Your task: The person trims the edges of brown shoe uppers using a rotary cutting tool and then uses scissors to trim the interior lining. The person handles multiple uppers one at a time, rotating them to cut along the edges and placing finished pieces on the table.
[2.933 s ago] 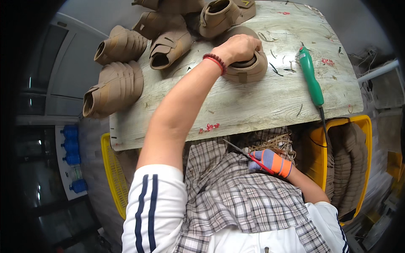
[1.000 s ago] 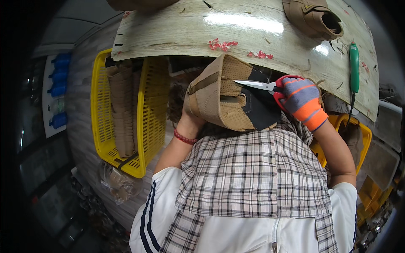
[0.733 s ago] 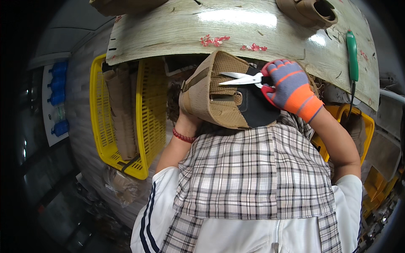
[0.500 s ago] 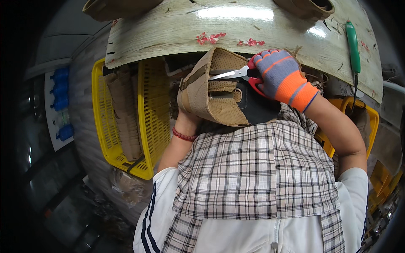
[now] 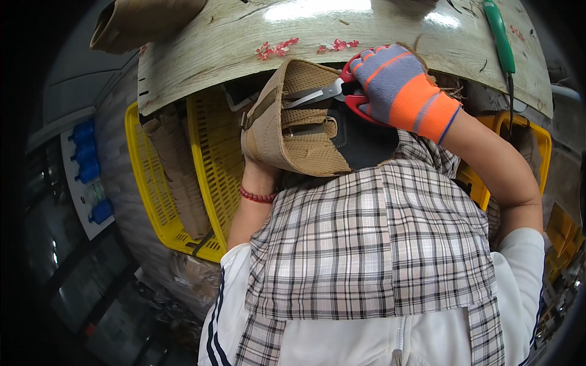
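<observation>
While the bare left hand (image 5: 259, 161) grasps the tan fabric shoe upper (image 5: 299, 122) from below, just under the pale wooden table (image 5: 390, 36) edge, the gloved right hand (image 5: 397, 88) clenches red-handled scissors (image 5: 332, 91), whose blades touch the upper's top.

Bench (image 5: 244, 43): pale wood-grain top, worn, with red flower marks near its near edge. A tan shoe upper (image 5: 143, 21) overhangs the left corner. A green-handled tool (image 5: 499, 30) lies toward the right end.
</observation>
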The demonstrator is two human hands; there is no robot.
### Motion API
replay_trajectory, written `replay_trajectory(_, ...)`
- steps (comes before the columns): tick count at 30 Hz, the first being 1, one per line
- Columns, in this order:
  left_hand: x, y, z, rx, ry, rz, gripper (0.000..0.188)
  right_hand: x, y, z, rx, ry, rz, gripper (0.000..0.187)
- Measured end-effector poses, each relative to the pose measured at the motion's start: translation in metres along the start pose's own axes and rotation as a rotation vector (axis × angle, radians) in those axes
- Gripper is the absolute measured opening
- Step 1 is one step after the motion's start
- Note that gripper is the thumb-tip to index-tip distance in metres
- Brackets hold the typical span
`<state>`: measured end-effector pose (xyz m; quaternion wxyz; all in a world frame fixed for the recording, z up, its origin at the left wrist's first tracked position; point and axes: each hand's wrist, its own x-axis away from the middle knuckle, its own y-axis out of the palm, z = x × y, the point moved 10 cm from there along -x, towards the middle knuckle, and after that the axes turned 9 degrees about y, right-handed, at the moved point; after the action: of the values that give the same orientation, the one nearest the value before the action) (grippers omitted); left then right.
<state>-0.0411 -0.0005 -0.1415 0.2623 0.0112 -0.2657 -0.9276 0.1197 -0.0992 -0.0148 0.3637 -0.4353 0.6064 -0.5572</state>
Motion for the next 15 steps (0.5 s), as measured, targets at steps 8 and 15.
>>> replay_trajectory(8,0.007,-0.002,0.01,-0.023,-0.016,0.119,0.046,0.012,0.004,0.026,-0.079,0.078,-0.05,0.03)
replay_trajectory(15,-0.002,-0.011,-0.012,0.499,-0.093,0.172,0.044,0.049,0.009,0.048,-0.033,0.02,0.045,0.04)
